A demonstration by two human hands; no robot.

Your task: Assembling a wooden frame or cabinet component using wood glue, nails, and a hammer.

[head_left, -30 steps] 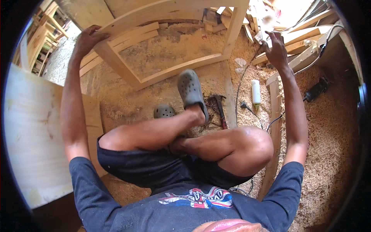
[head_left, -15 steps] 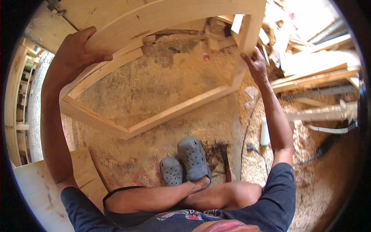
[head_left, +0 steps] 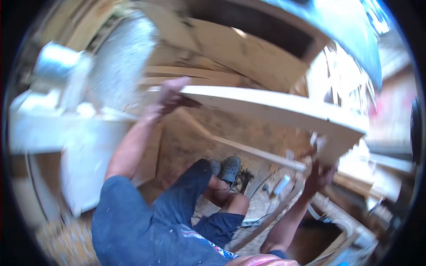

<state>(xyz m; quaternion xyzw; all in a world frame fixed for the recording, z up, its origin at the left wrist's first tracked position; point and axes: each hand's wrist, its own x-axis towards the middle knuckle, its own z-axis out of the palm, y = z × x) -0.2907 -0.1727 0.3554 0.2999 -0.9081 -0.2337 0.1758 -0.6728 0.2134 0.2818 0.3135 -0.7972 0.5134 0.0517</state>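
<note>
A pale wooden frame (head_left: 266, 103) with a gently curved top board spans the space before me, raised off the floor. My left hand (head_left: 171, 95) is closed around the left end of its top board. At the opposite corner, my right hand (head_left: 320, 175) grips the side piece, its fingers partly blurred by motion. The lower rail (head_left: 262, 152) of the frame runs slantwise beneath the top board, nearer my legs.
Grey clogs (head_left: 230, 168) are on my feet on the dusty floor. A white bottle (head_left: 282, 185) lies to their right, near a dark cord. A pale bench-like structure (head_left: 40, 128) stands at left. Wooden boards (head_left: 191, 73) lie beyond the frame.
My view has swung and blurred. The frame is now tilted, its right end lower in the picture. Both hands remain on it; the left thumb and fingers have closed around the board.
</note>
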